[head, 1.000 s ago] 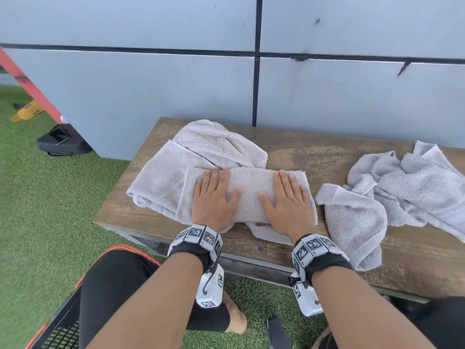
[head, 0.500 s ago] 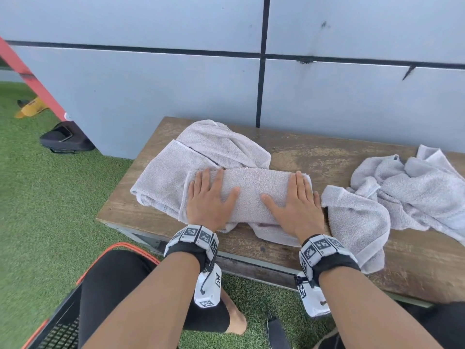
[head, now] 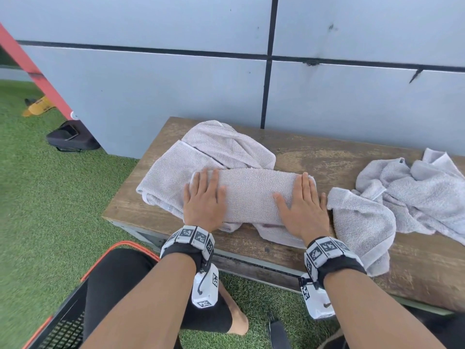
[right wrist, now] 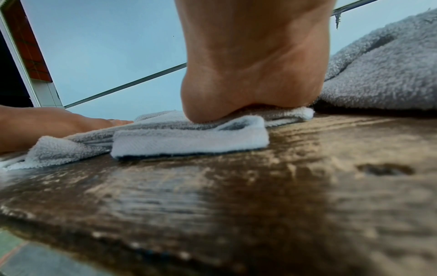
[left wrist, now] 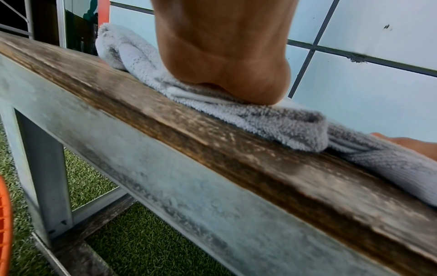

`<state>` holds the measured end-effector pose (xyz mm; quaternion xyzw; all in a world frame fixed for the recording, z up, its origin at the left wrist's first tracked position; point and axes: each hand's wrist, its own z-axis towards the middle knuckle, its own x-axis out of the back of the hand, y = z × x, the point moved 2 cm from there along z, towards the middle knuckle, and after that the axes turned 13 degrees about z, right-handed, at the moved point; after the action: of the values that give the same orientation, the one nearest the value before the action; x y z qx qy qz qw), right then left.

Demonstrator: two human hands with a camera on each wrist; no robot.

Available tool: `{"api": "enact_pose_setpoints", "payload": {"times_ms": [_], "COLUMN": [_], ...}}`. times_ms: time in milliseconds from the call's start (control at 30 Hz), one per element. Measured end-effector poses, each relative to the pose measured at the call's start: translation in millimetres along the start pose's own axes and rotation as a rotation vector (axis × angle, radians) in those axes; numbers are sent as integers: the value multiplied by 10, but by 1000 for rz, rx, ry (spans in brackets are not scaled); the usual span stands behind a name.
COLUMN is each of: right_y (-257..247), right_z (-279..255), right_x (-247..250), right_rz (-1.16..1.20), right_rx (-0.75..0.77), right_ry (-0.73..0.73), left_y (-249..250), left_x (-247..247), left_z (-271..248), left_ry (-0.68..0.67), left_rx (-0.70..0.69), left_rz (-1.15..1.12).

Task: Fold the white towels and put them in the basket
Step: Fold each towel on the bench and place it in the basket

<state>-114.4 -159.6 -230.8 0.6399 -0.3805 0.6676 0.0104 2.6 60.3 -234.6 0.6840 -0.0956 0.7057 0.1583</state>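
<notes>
Our left hand [head: 203, 200] lies flat, fingers straight, on the folded towel's [head: 251, 195] left end on the bench [head: 314, 157]; our right hand [head: 303, 210] presses its right end. Both have slid apart since a second ago, smoothing the fold, ready for the basket [head: 60, 321].

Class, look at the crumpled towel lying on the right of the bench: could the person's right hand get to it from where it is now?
Probably yes. The right hand lies flat on the folded towel, and the crumpled towel lies just beside it on the bench, with nothing between them.
</notes>
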Motion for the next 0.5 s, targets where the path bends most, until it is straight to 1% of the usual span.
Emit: {"api": "enact_pose_setpoints", "payload": {"times_ms": [100,300,433,500], "right_y": [0,3,-6,-9], "right_z": [2,-2,-4,-6], "right_x": [-9,-16,-7,-8], "right_rz": [-9,-16,-13,-11], "right_rx": [6,4,1,-5], "right_ry": [7,18,11,-2], "left_y": [-51,-107,-127,-134], "left_x": [-13,14,46,43], "left_z": [7,-21,-51,-74], "left_ry": [-25,-13,-47,-44], "left_rx": [17,43,81,111], "left_rz": [-16,-38,-50,-52]}}
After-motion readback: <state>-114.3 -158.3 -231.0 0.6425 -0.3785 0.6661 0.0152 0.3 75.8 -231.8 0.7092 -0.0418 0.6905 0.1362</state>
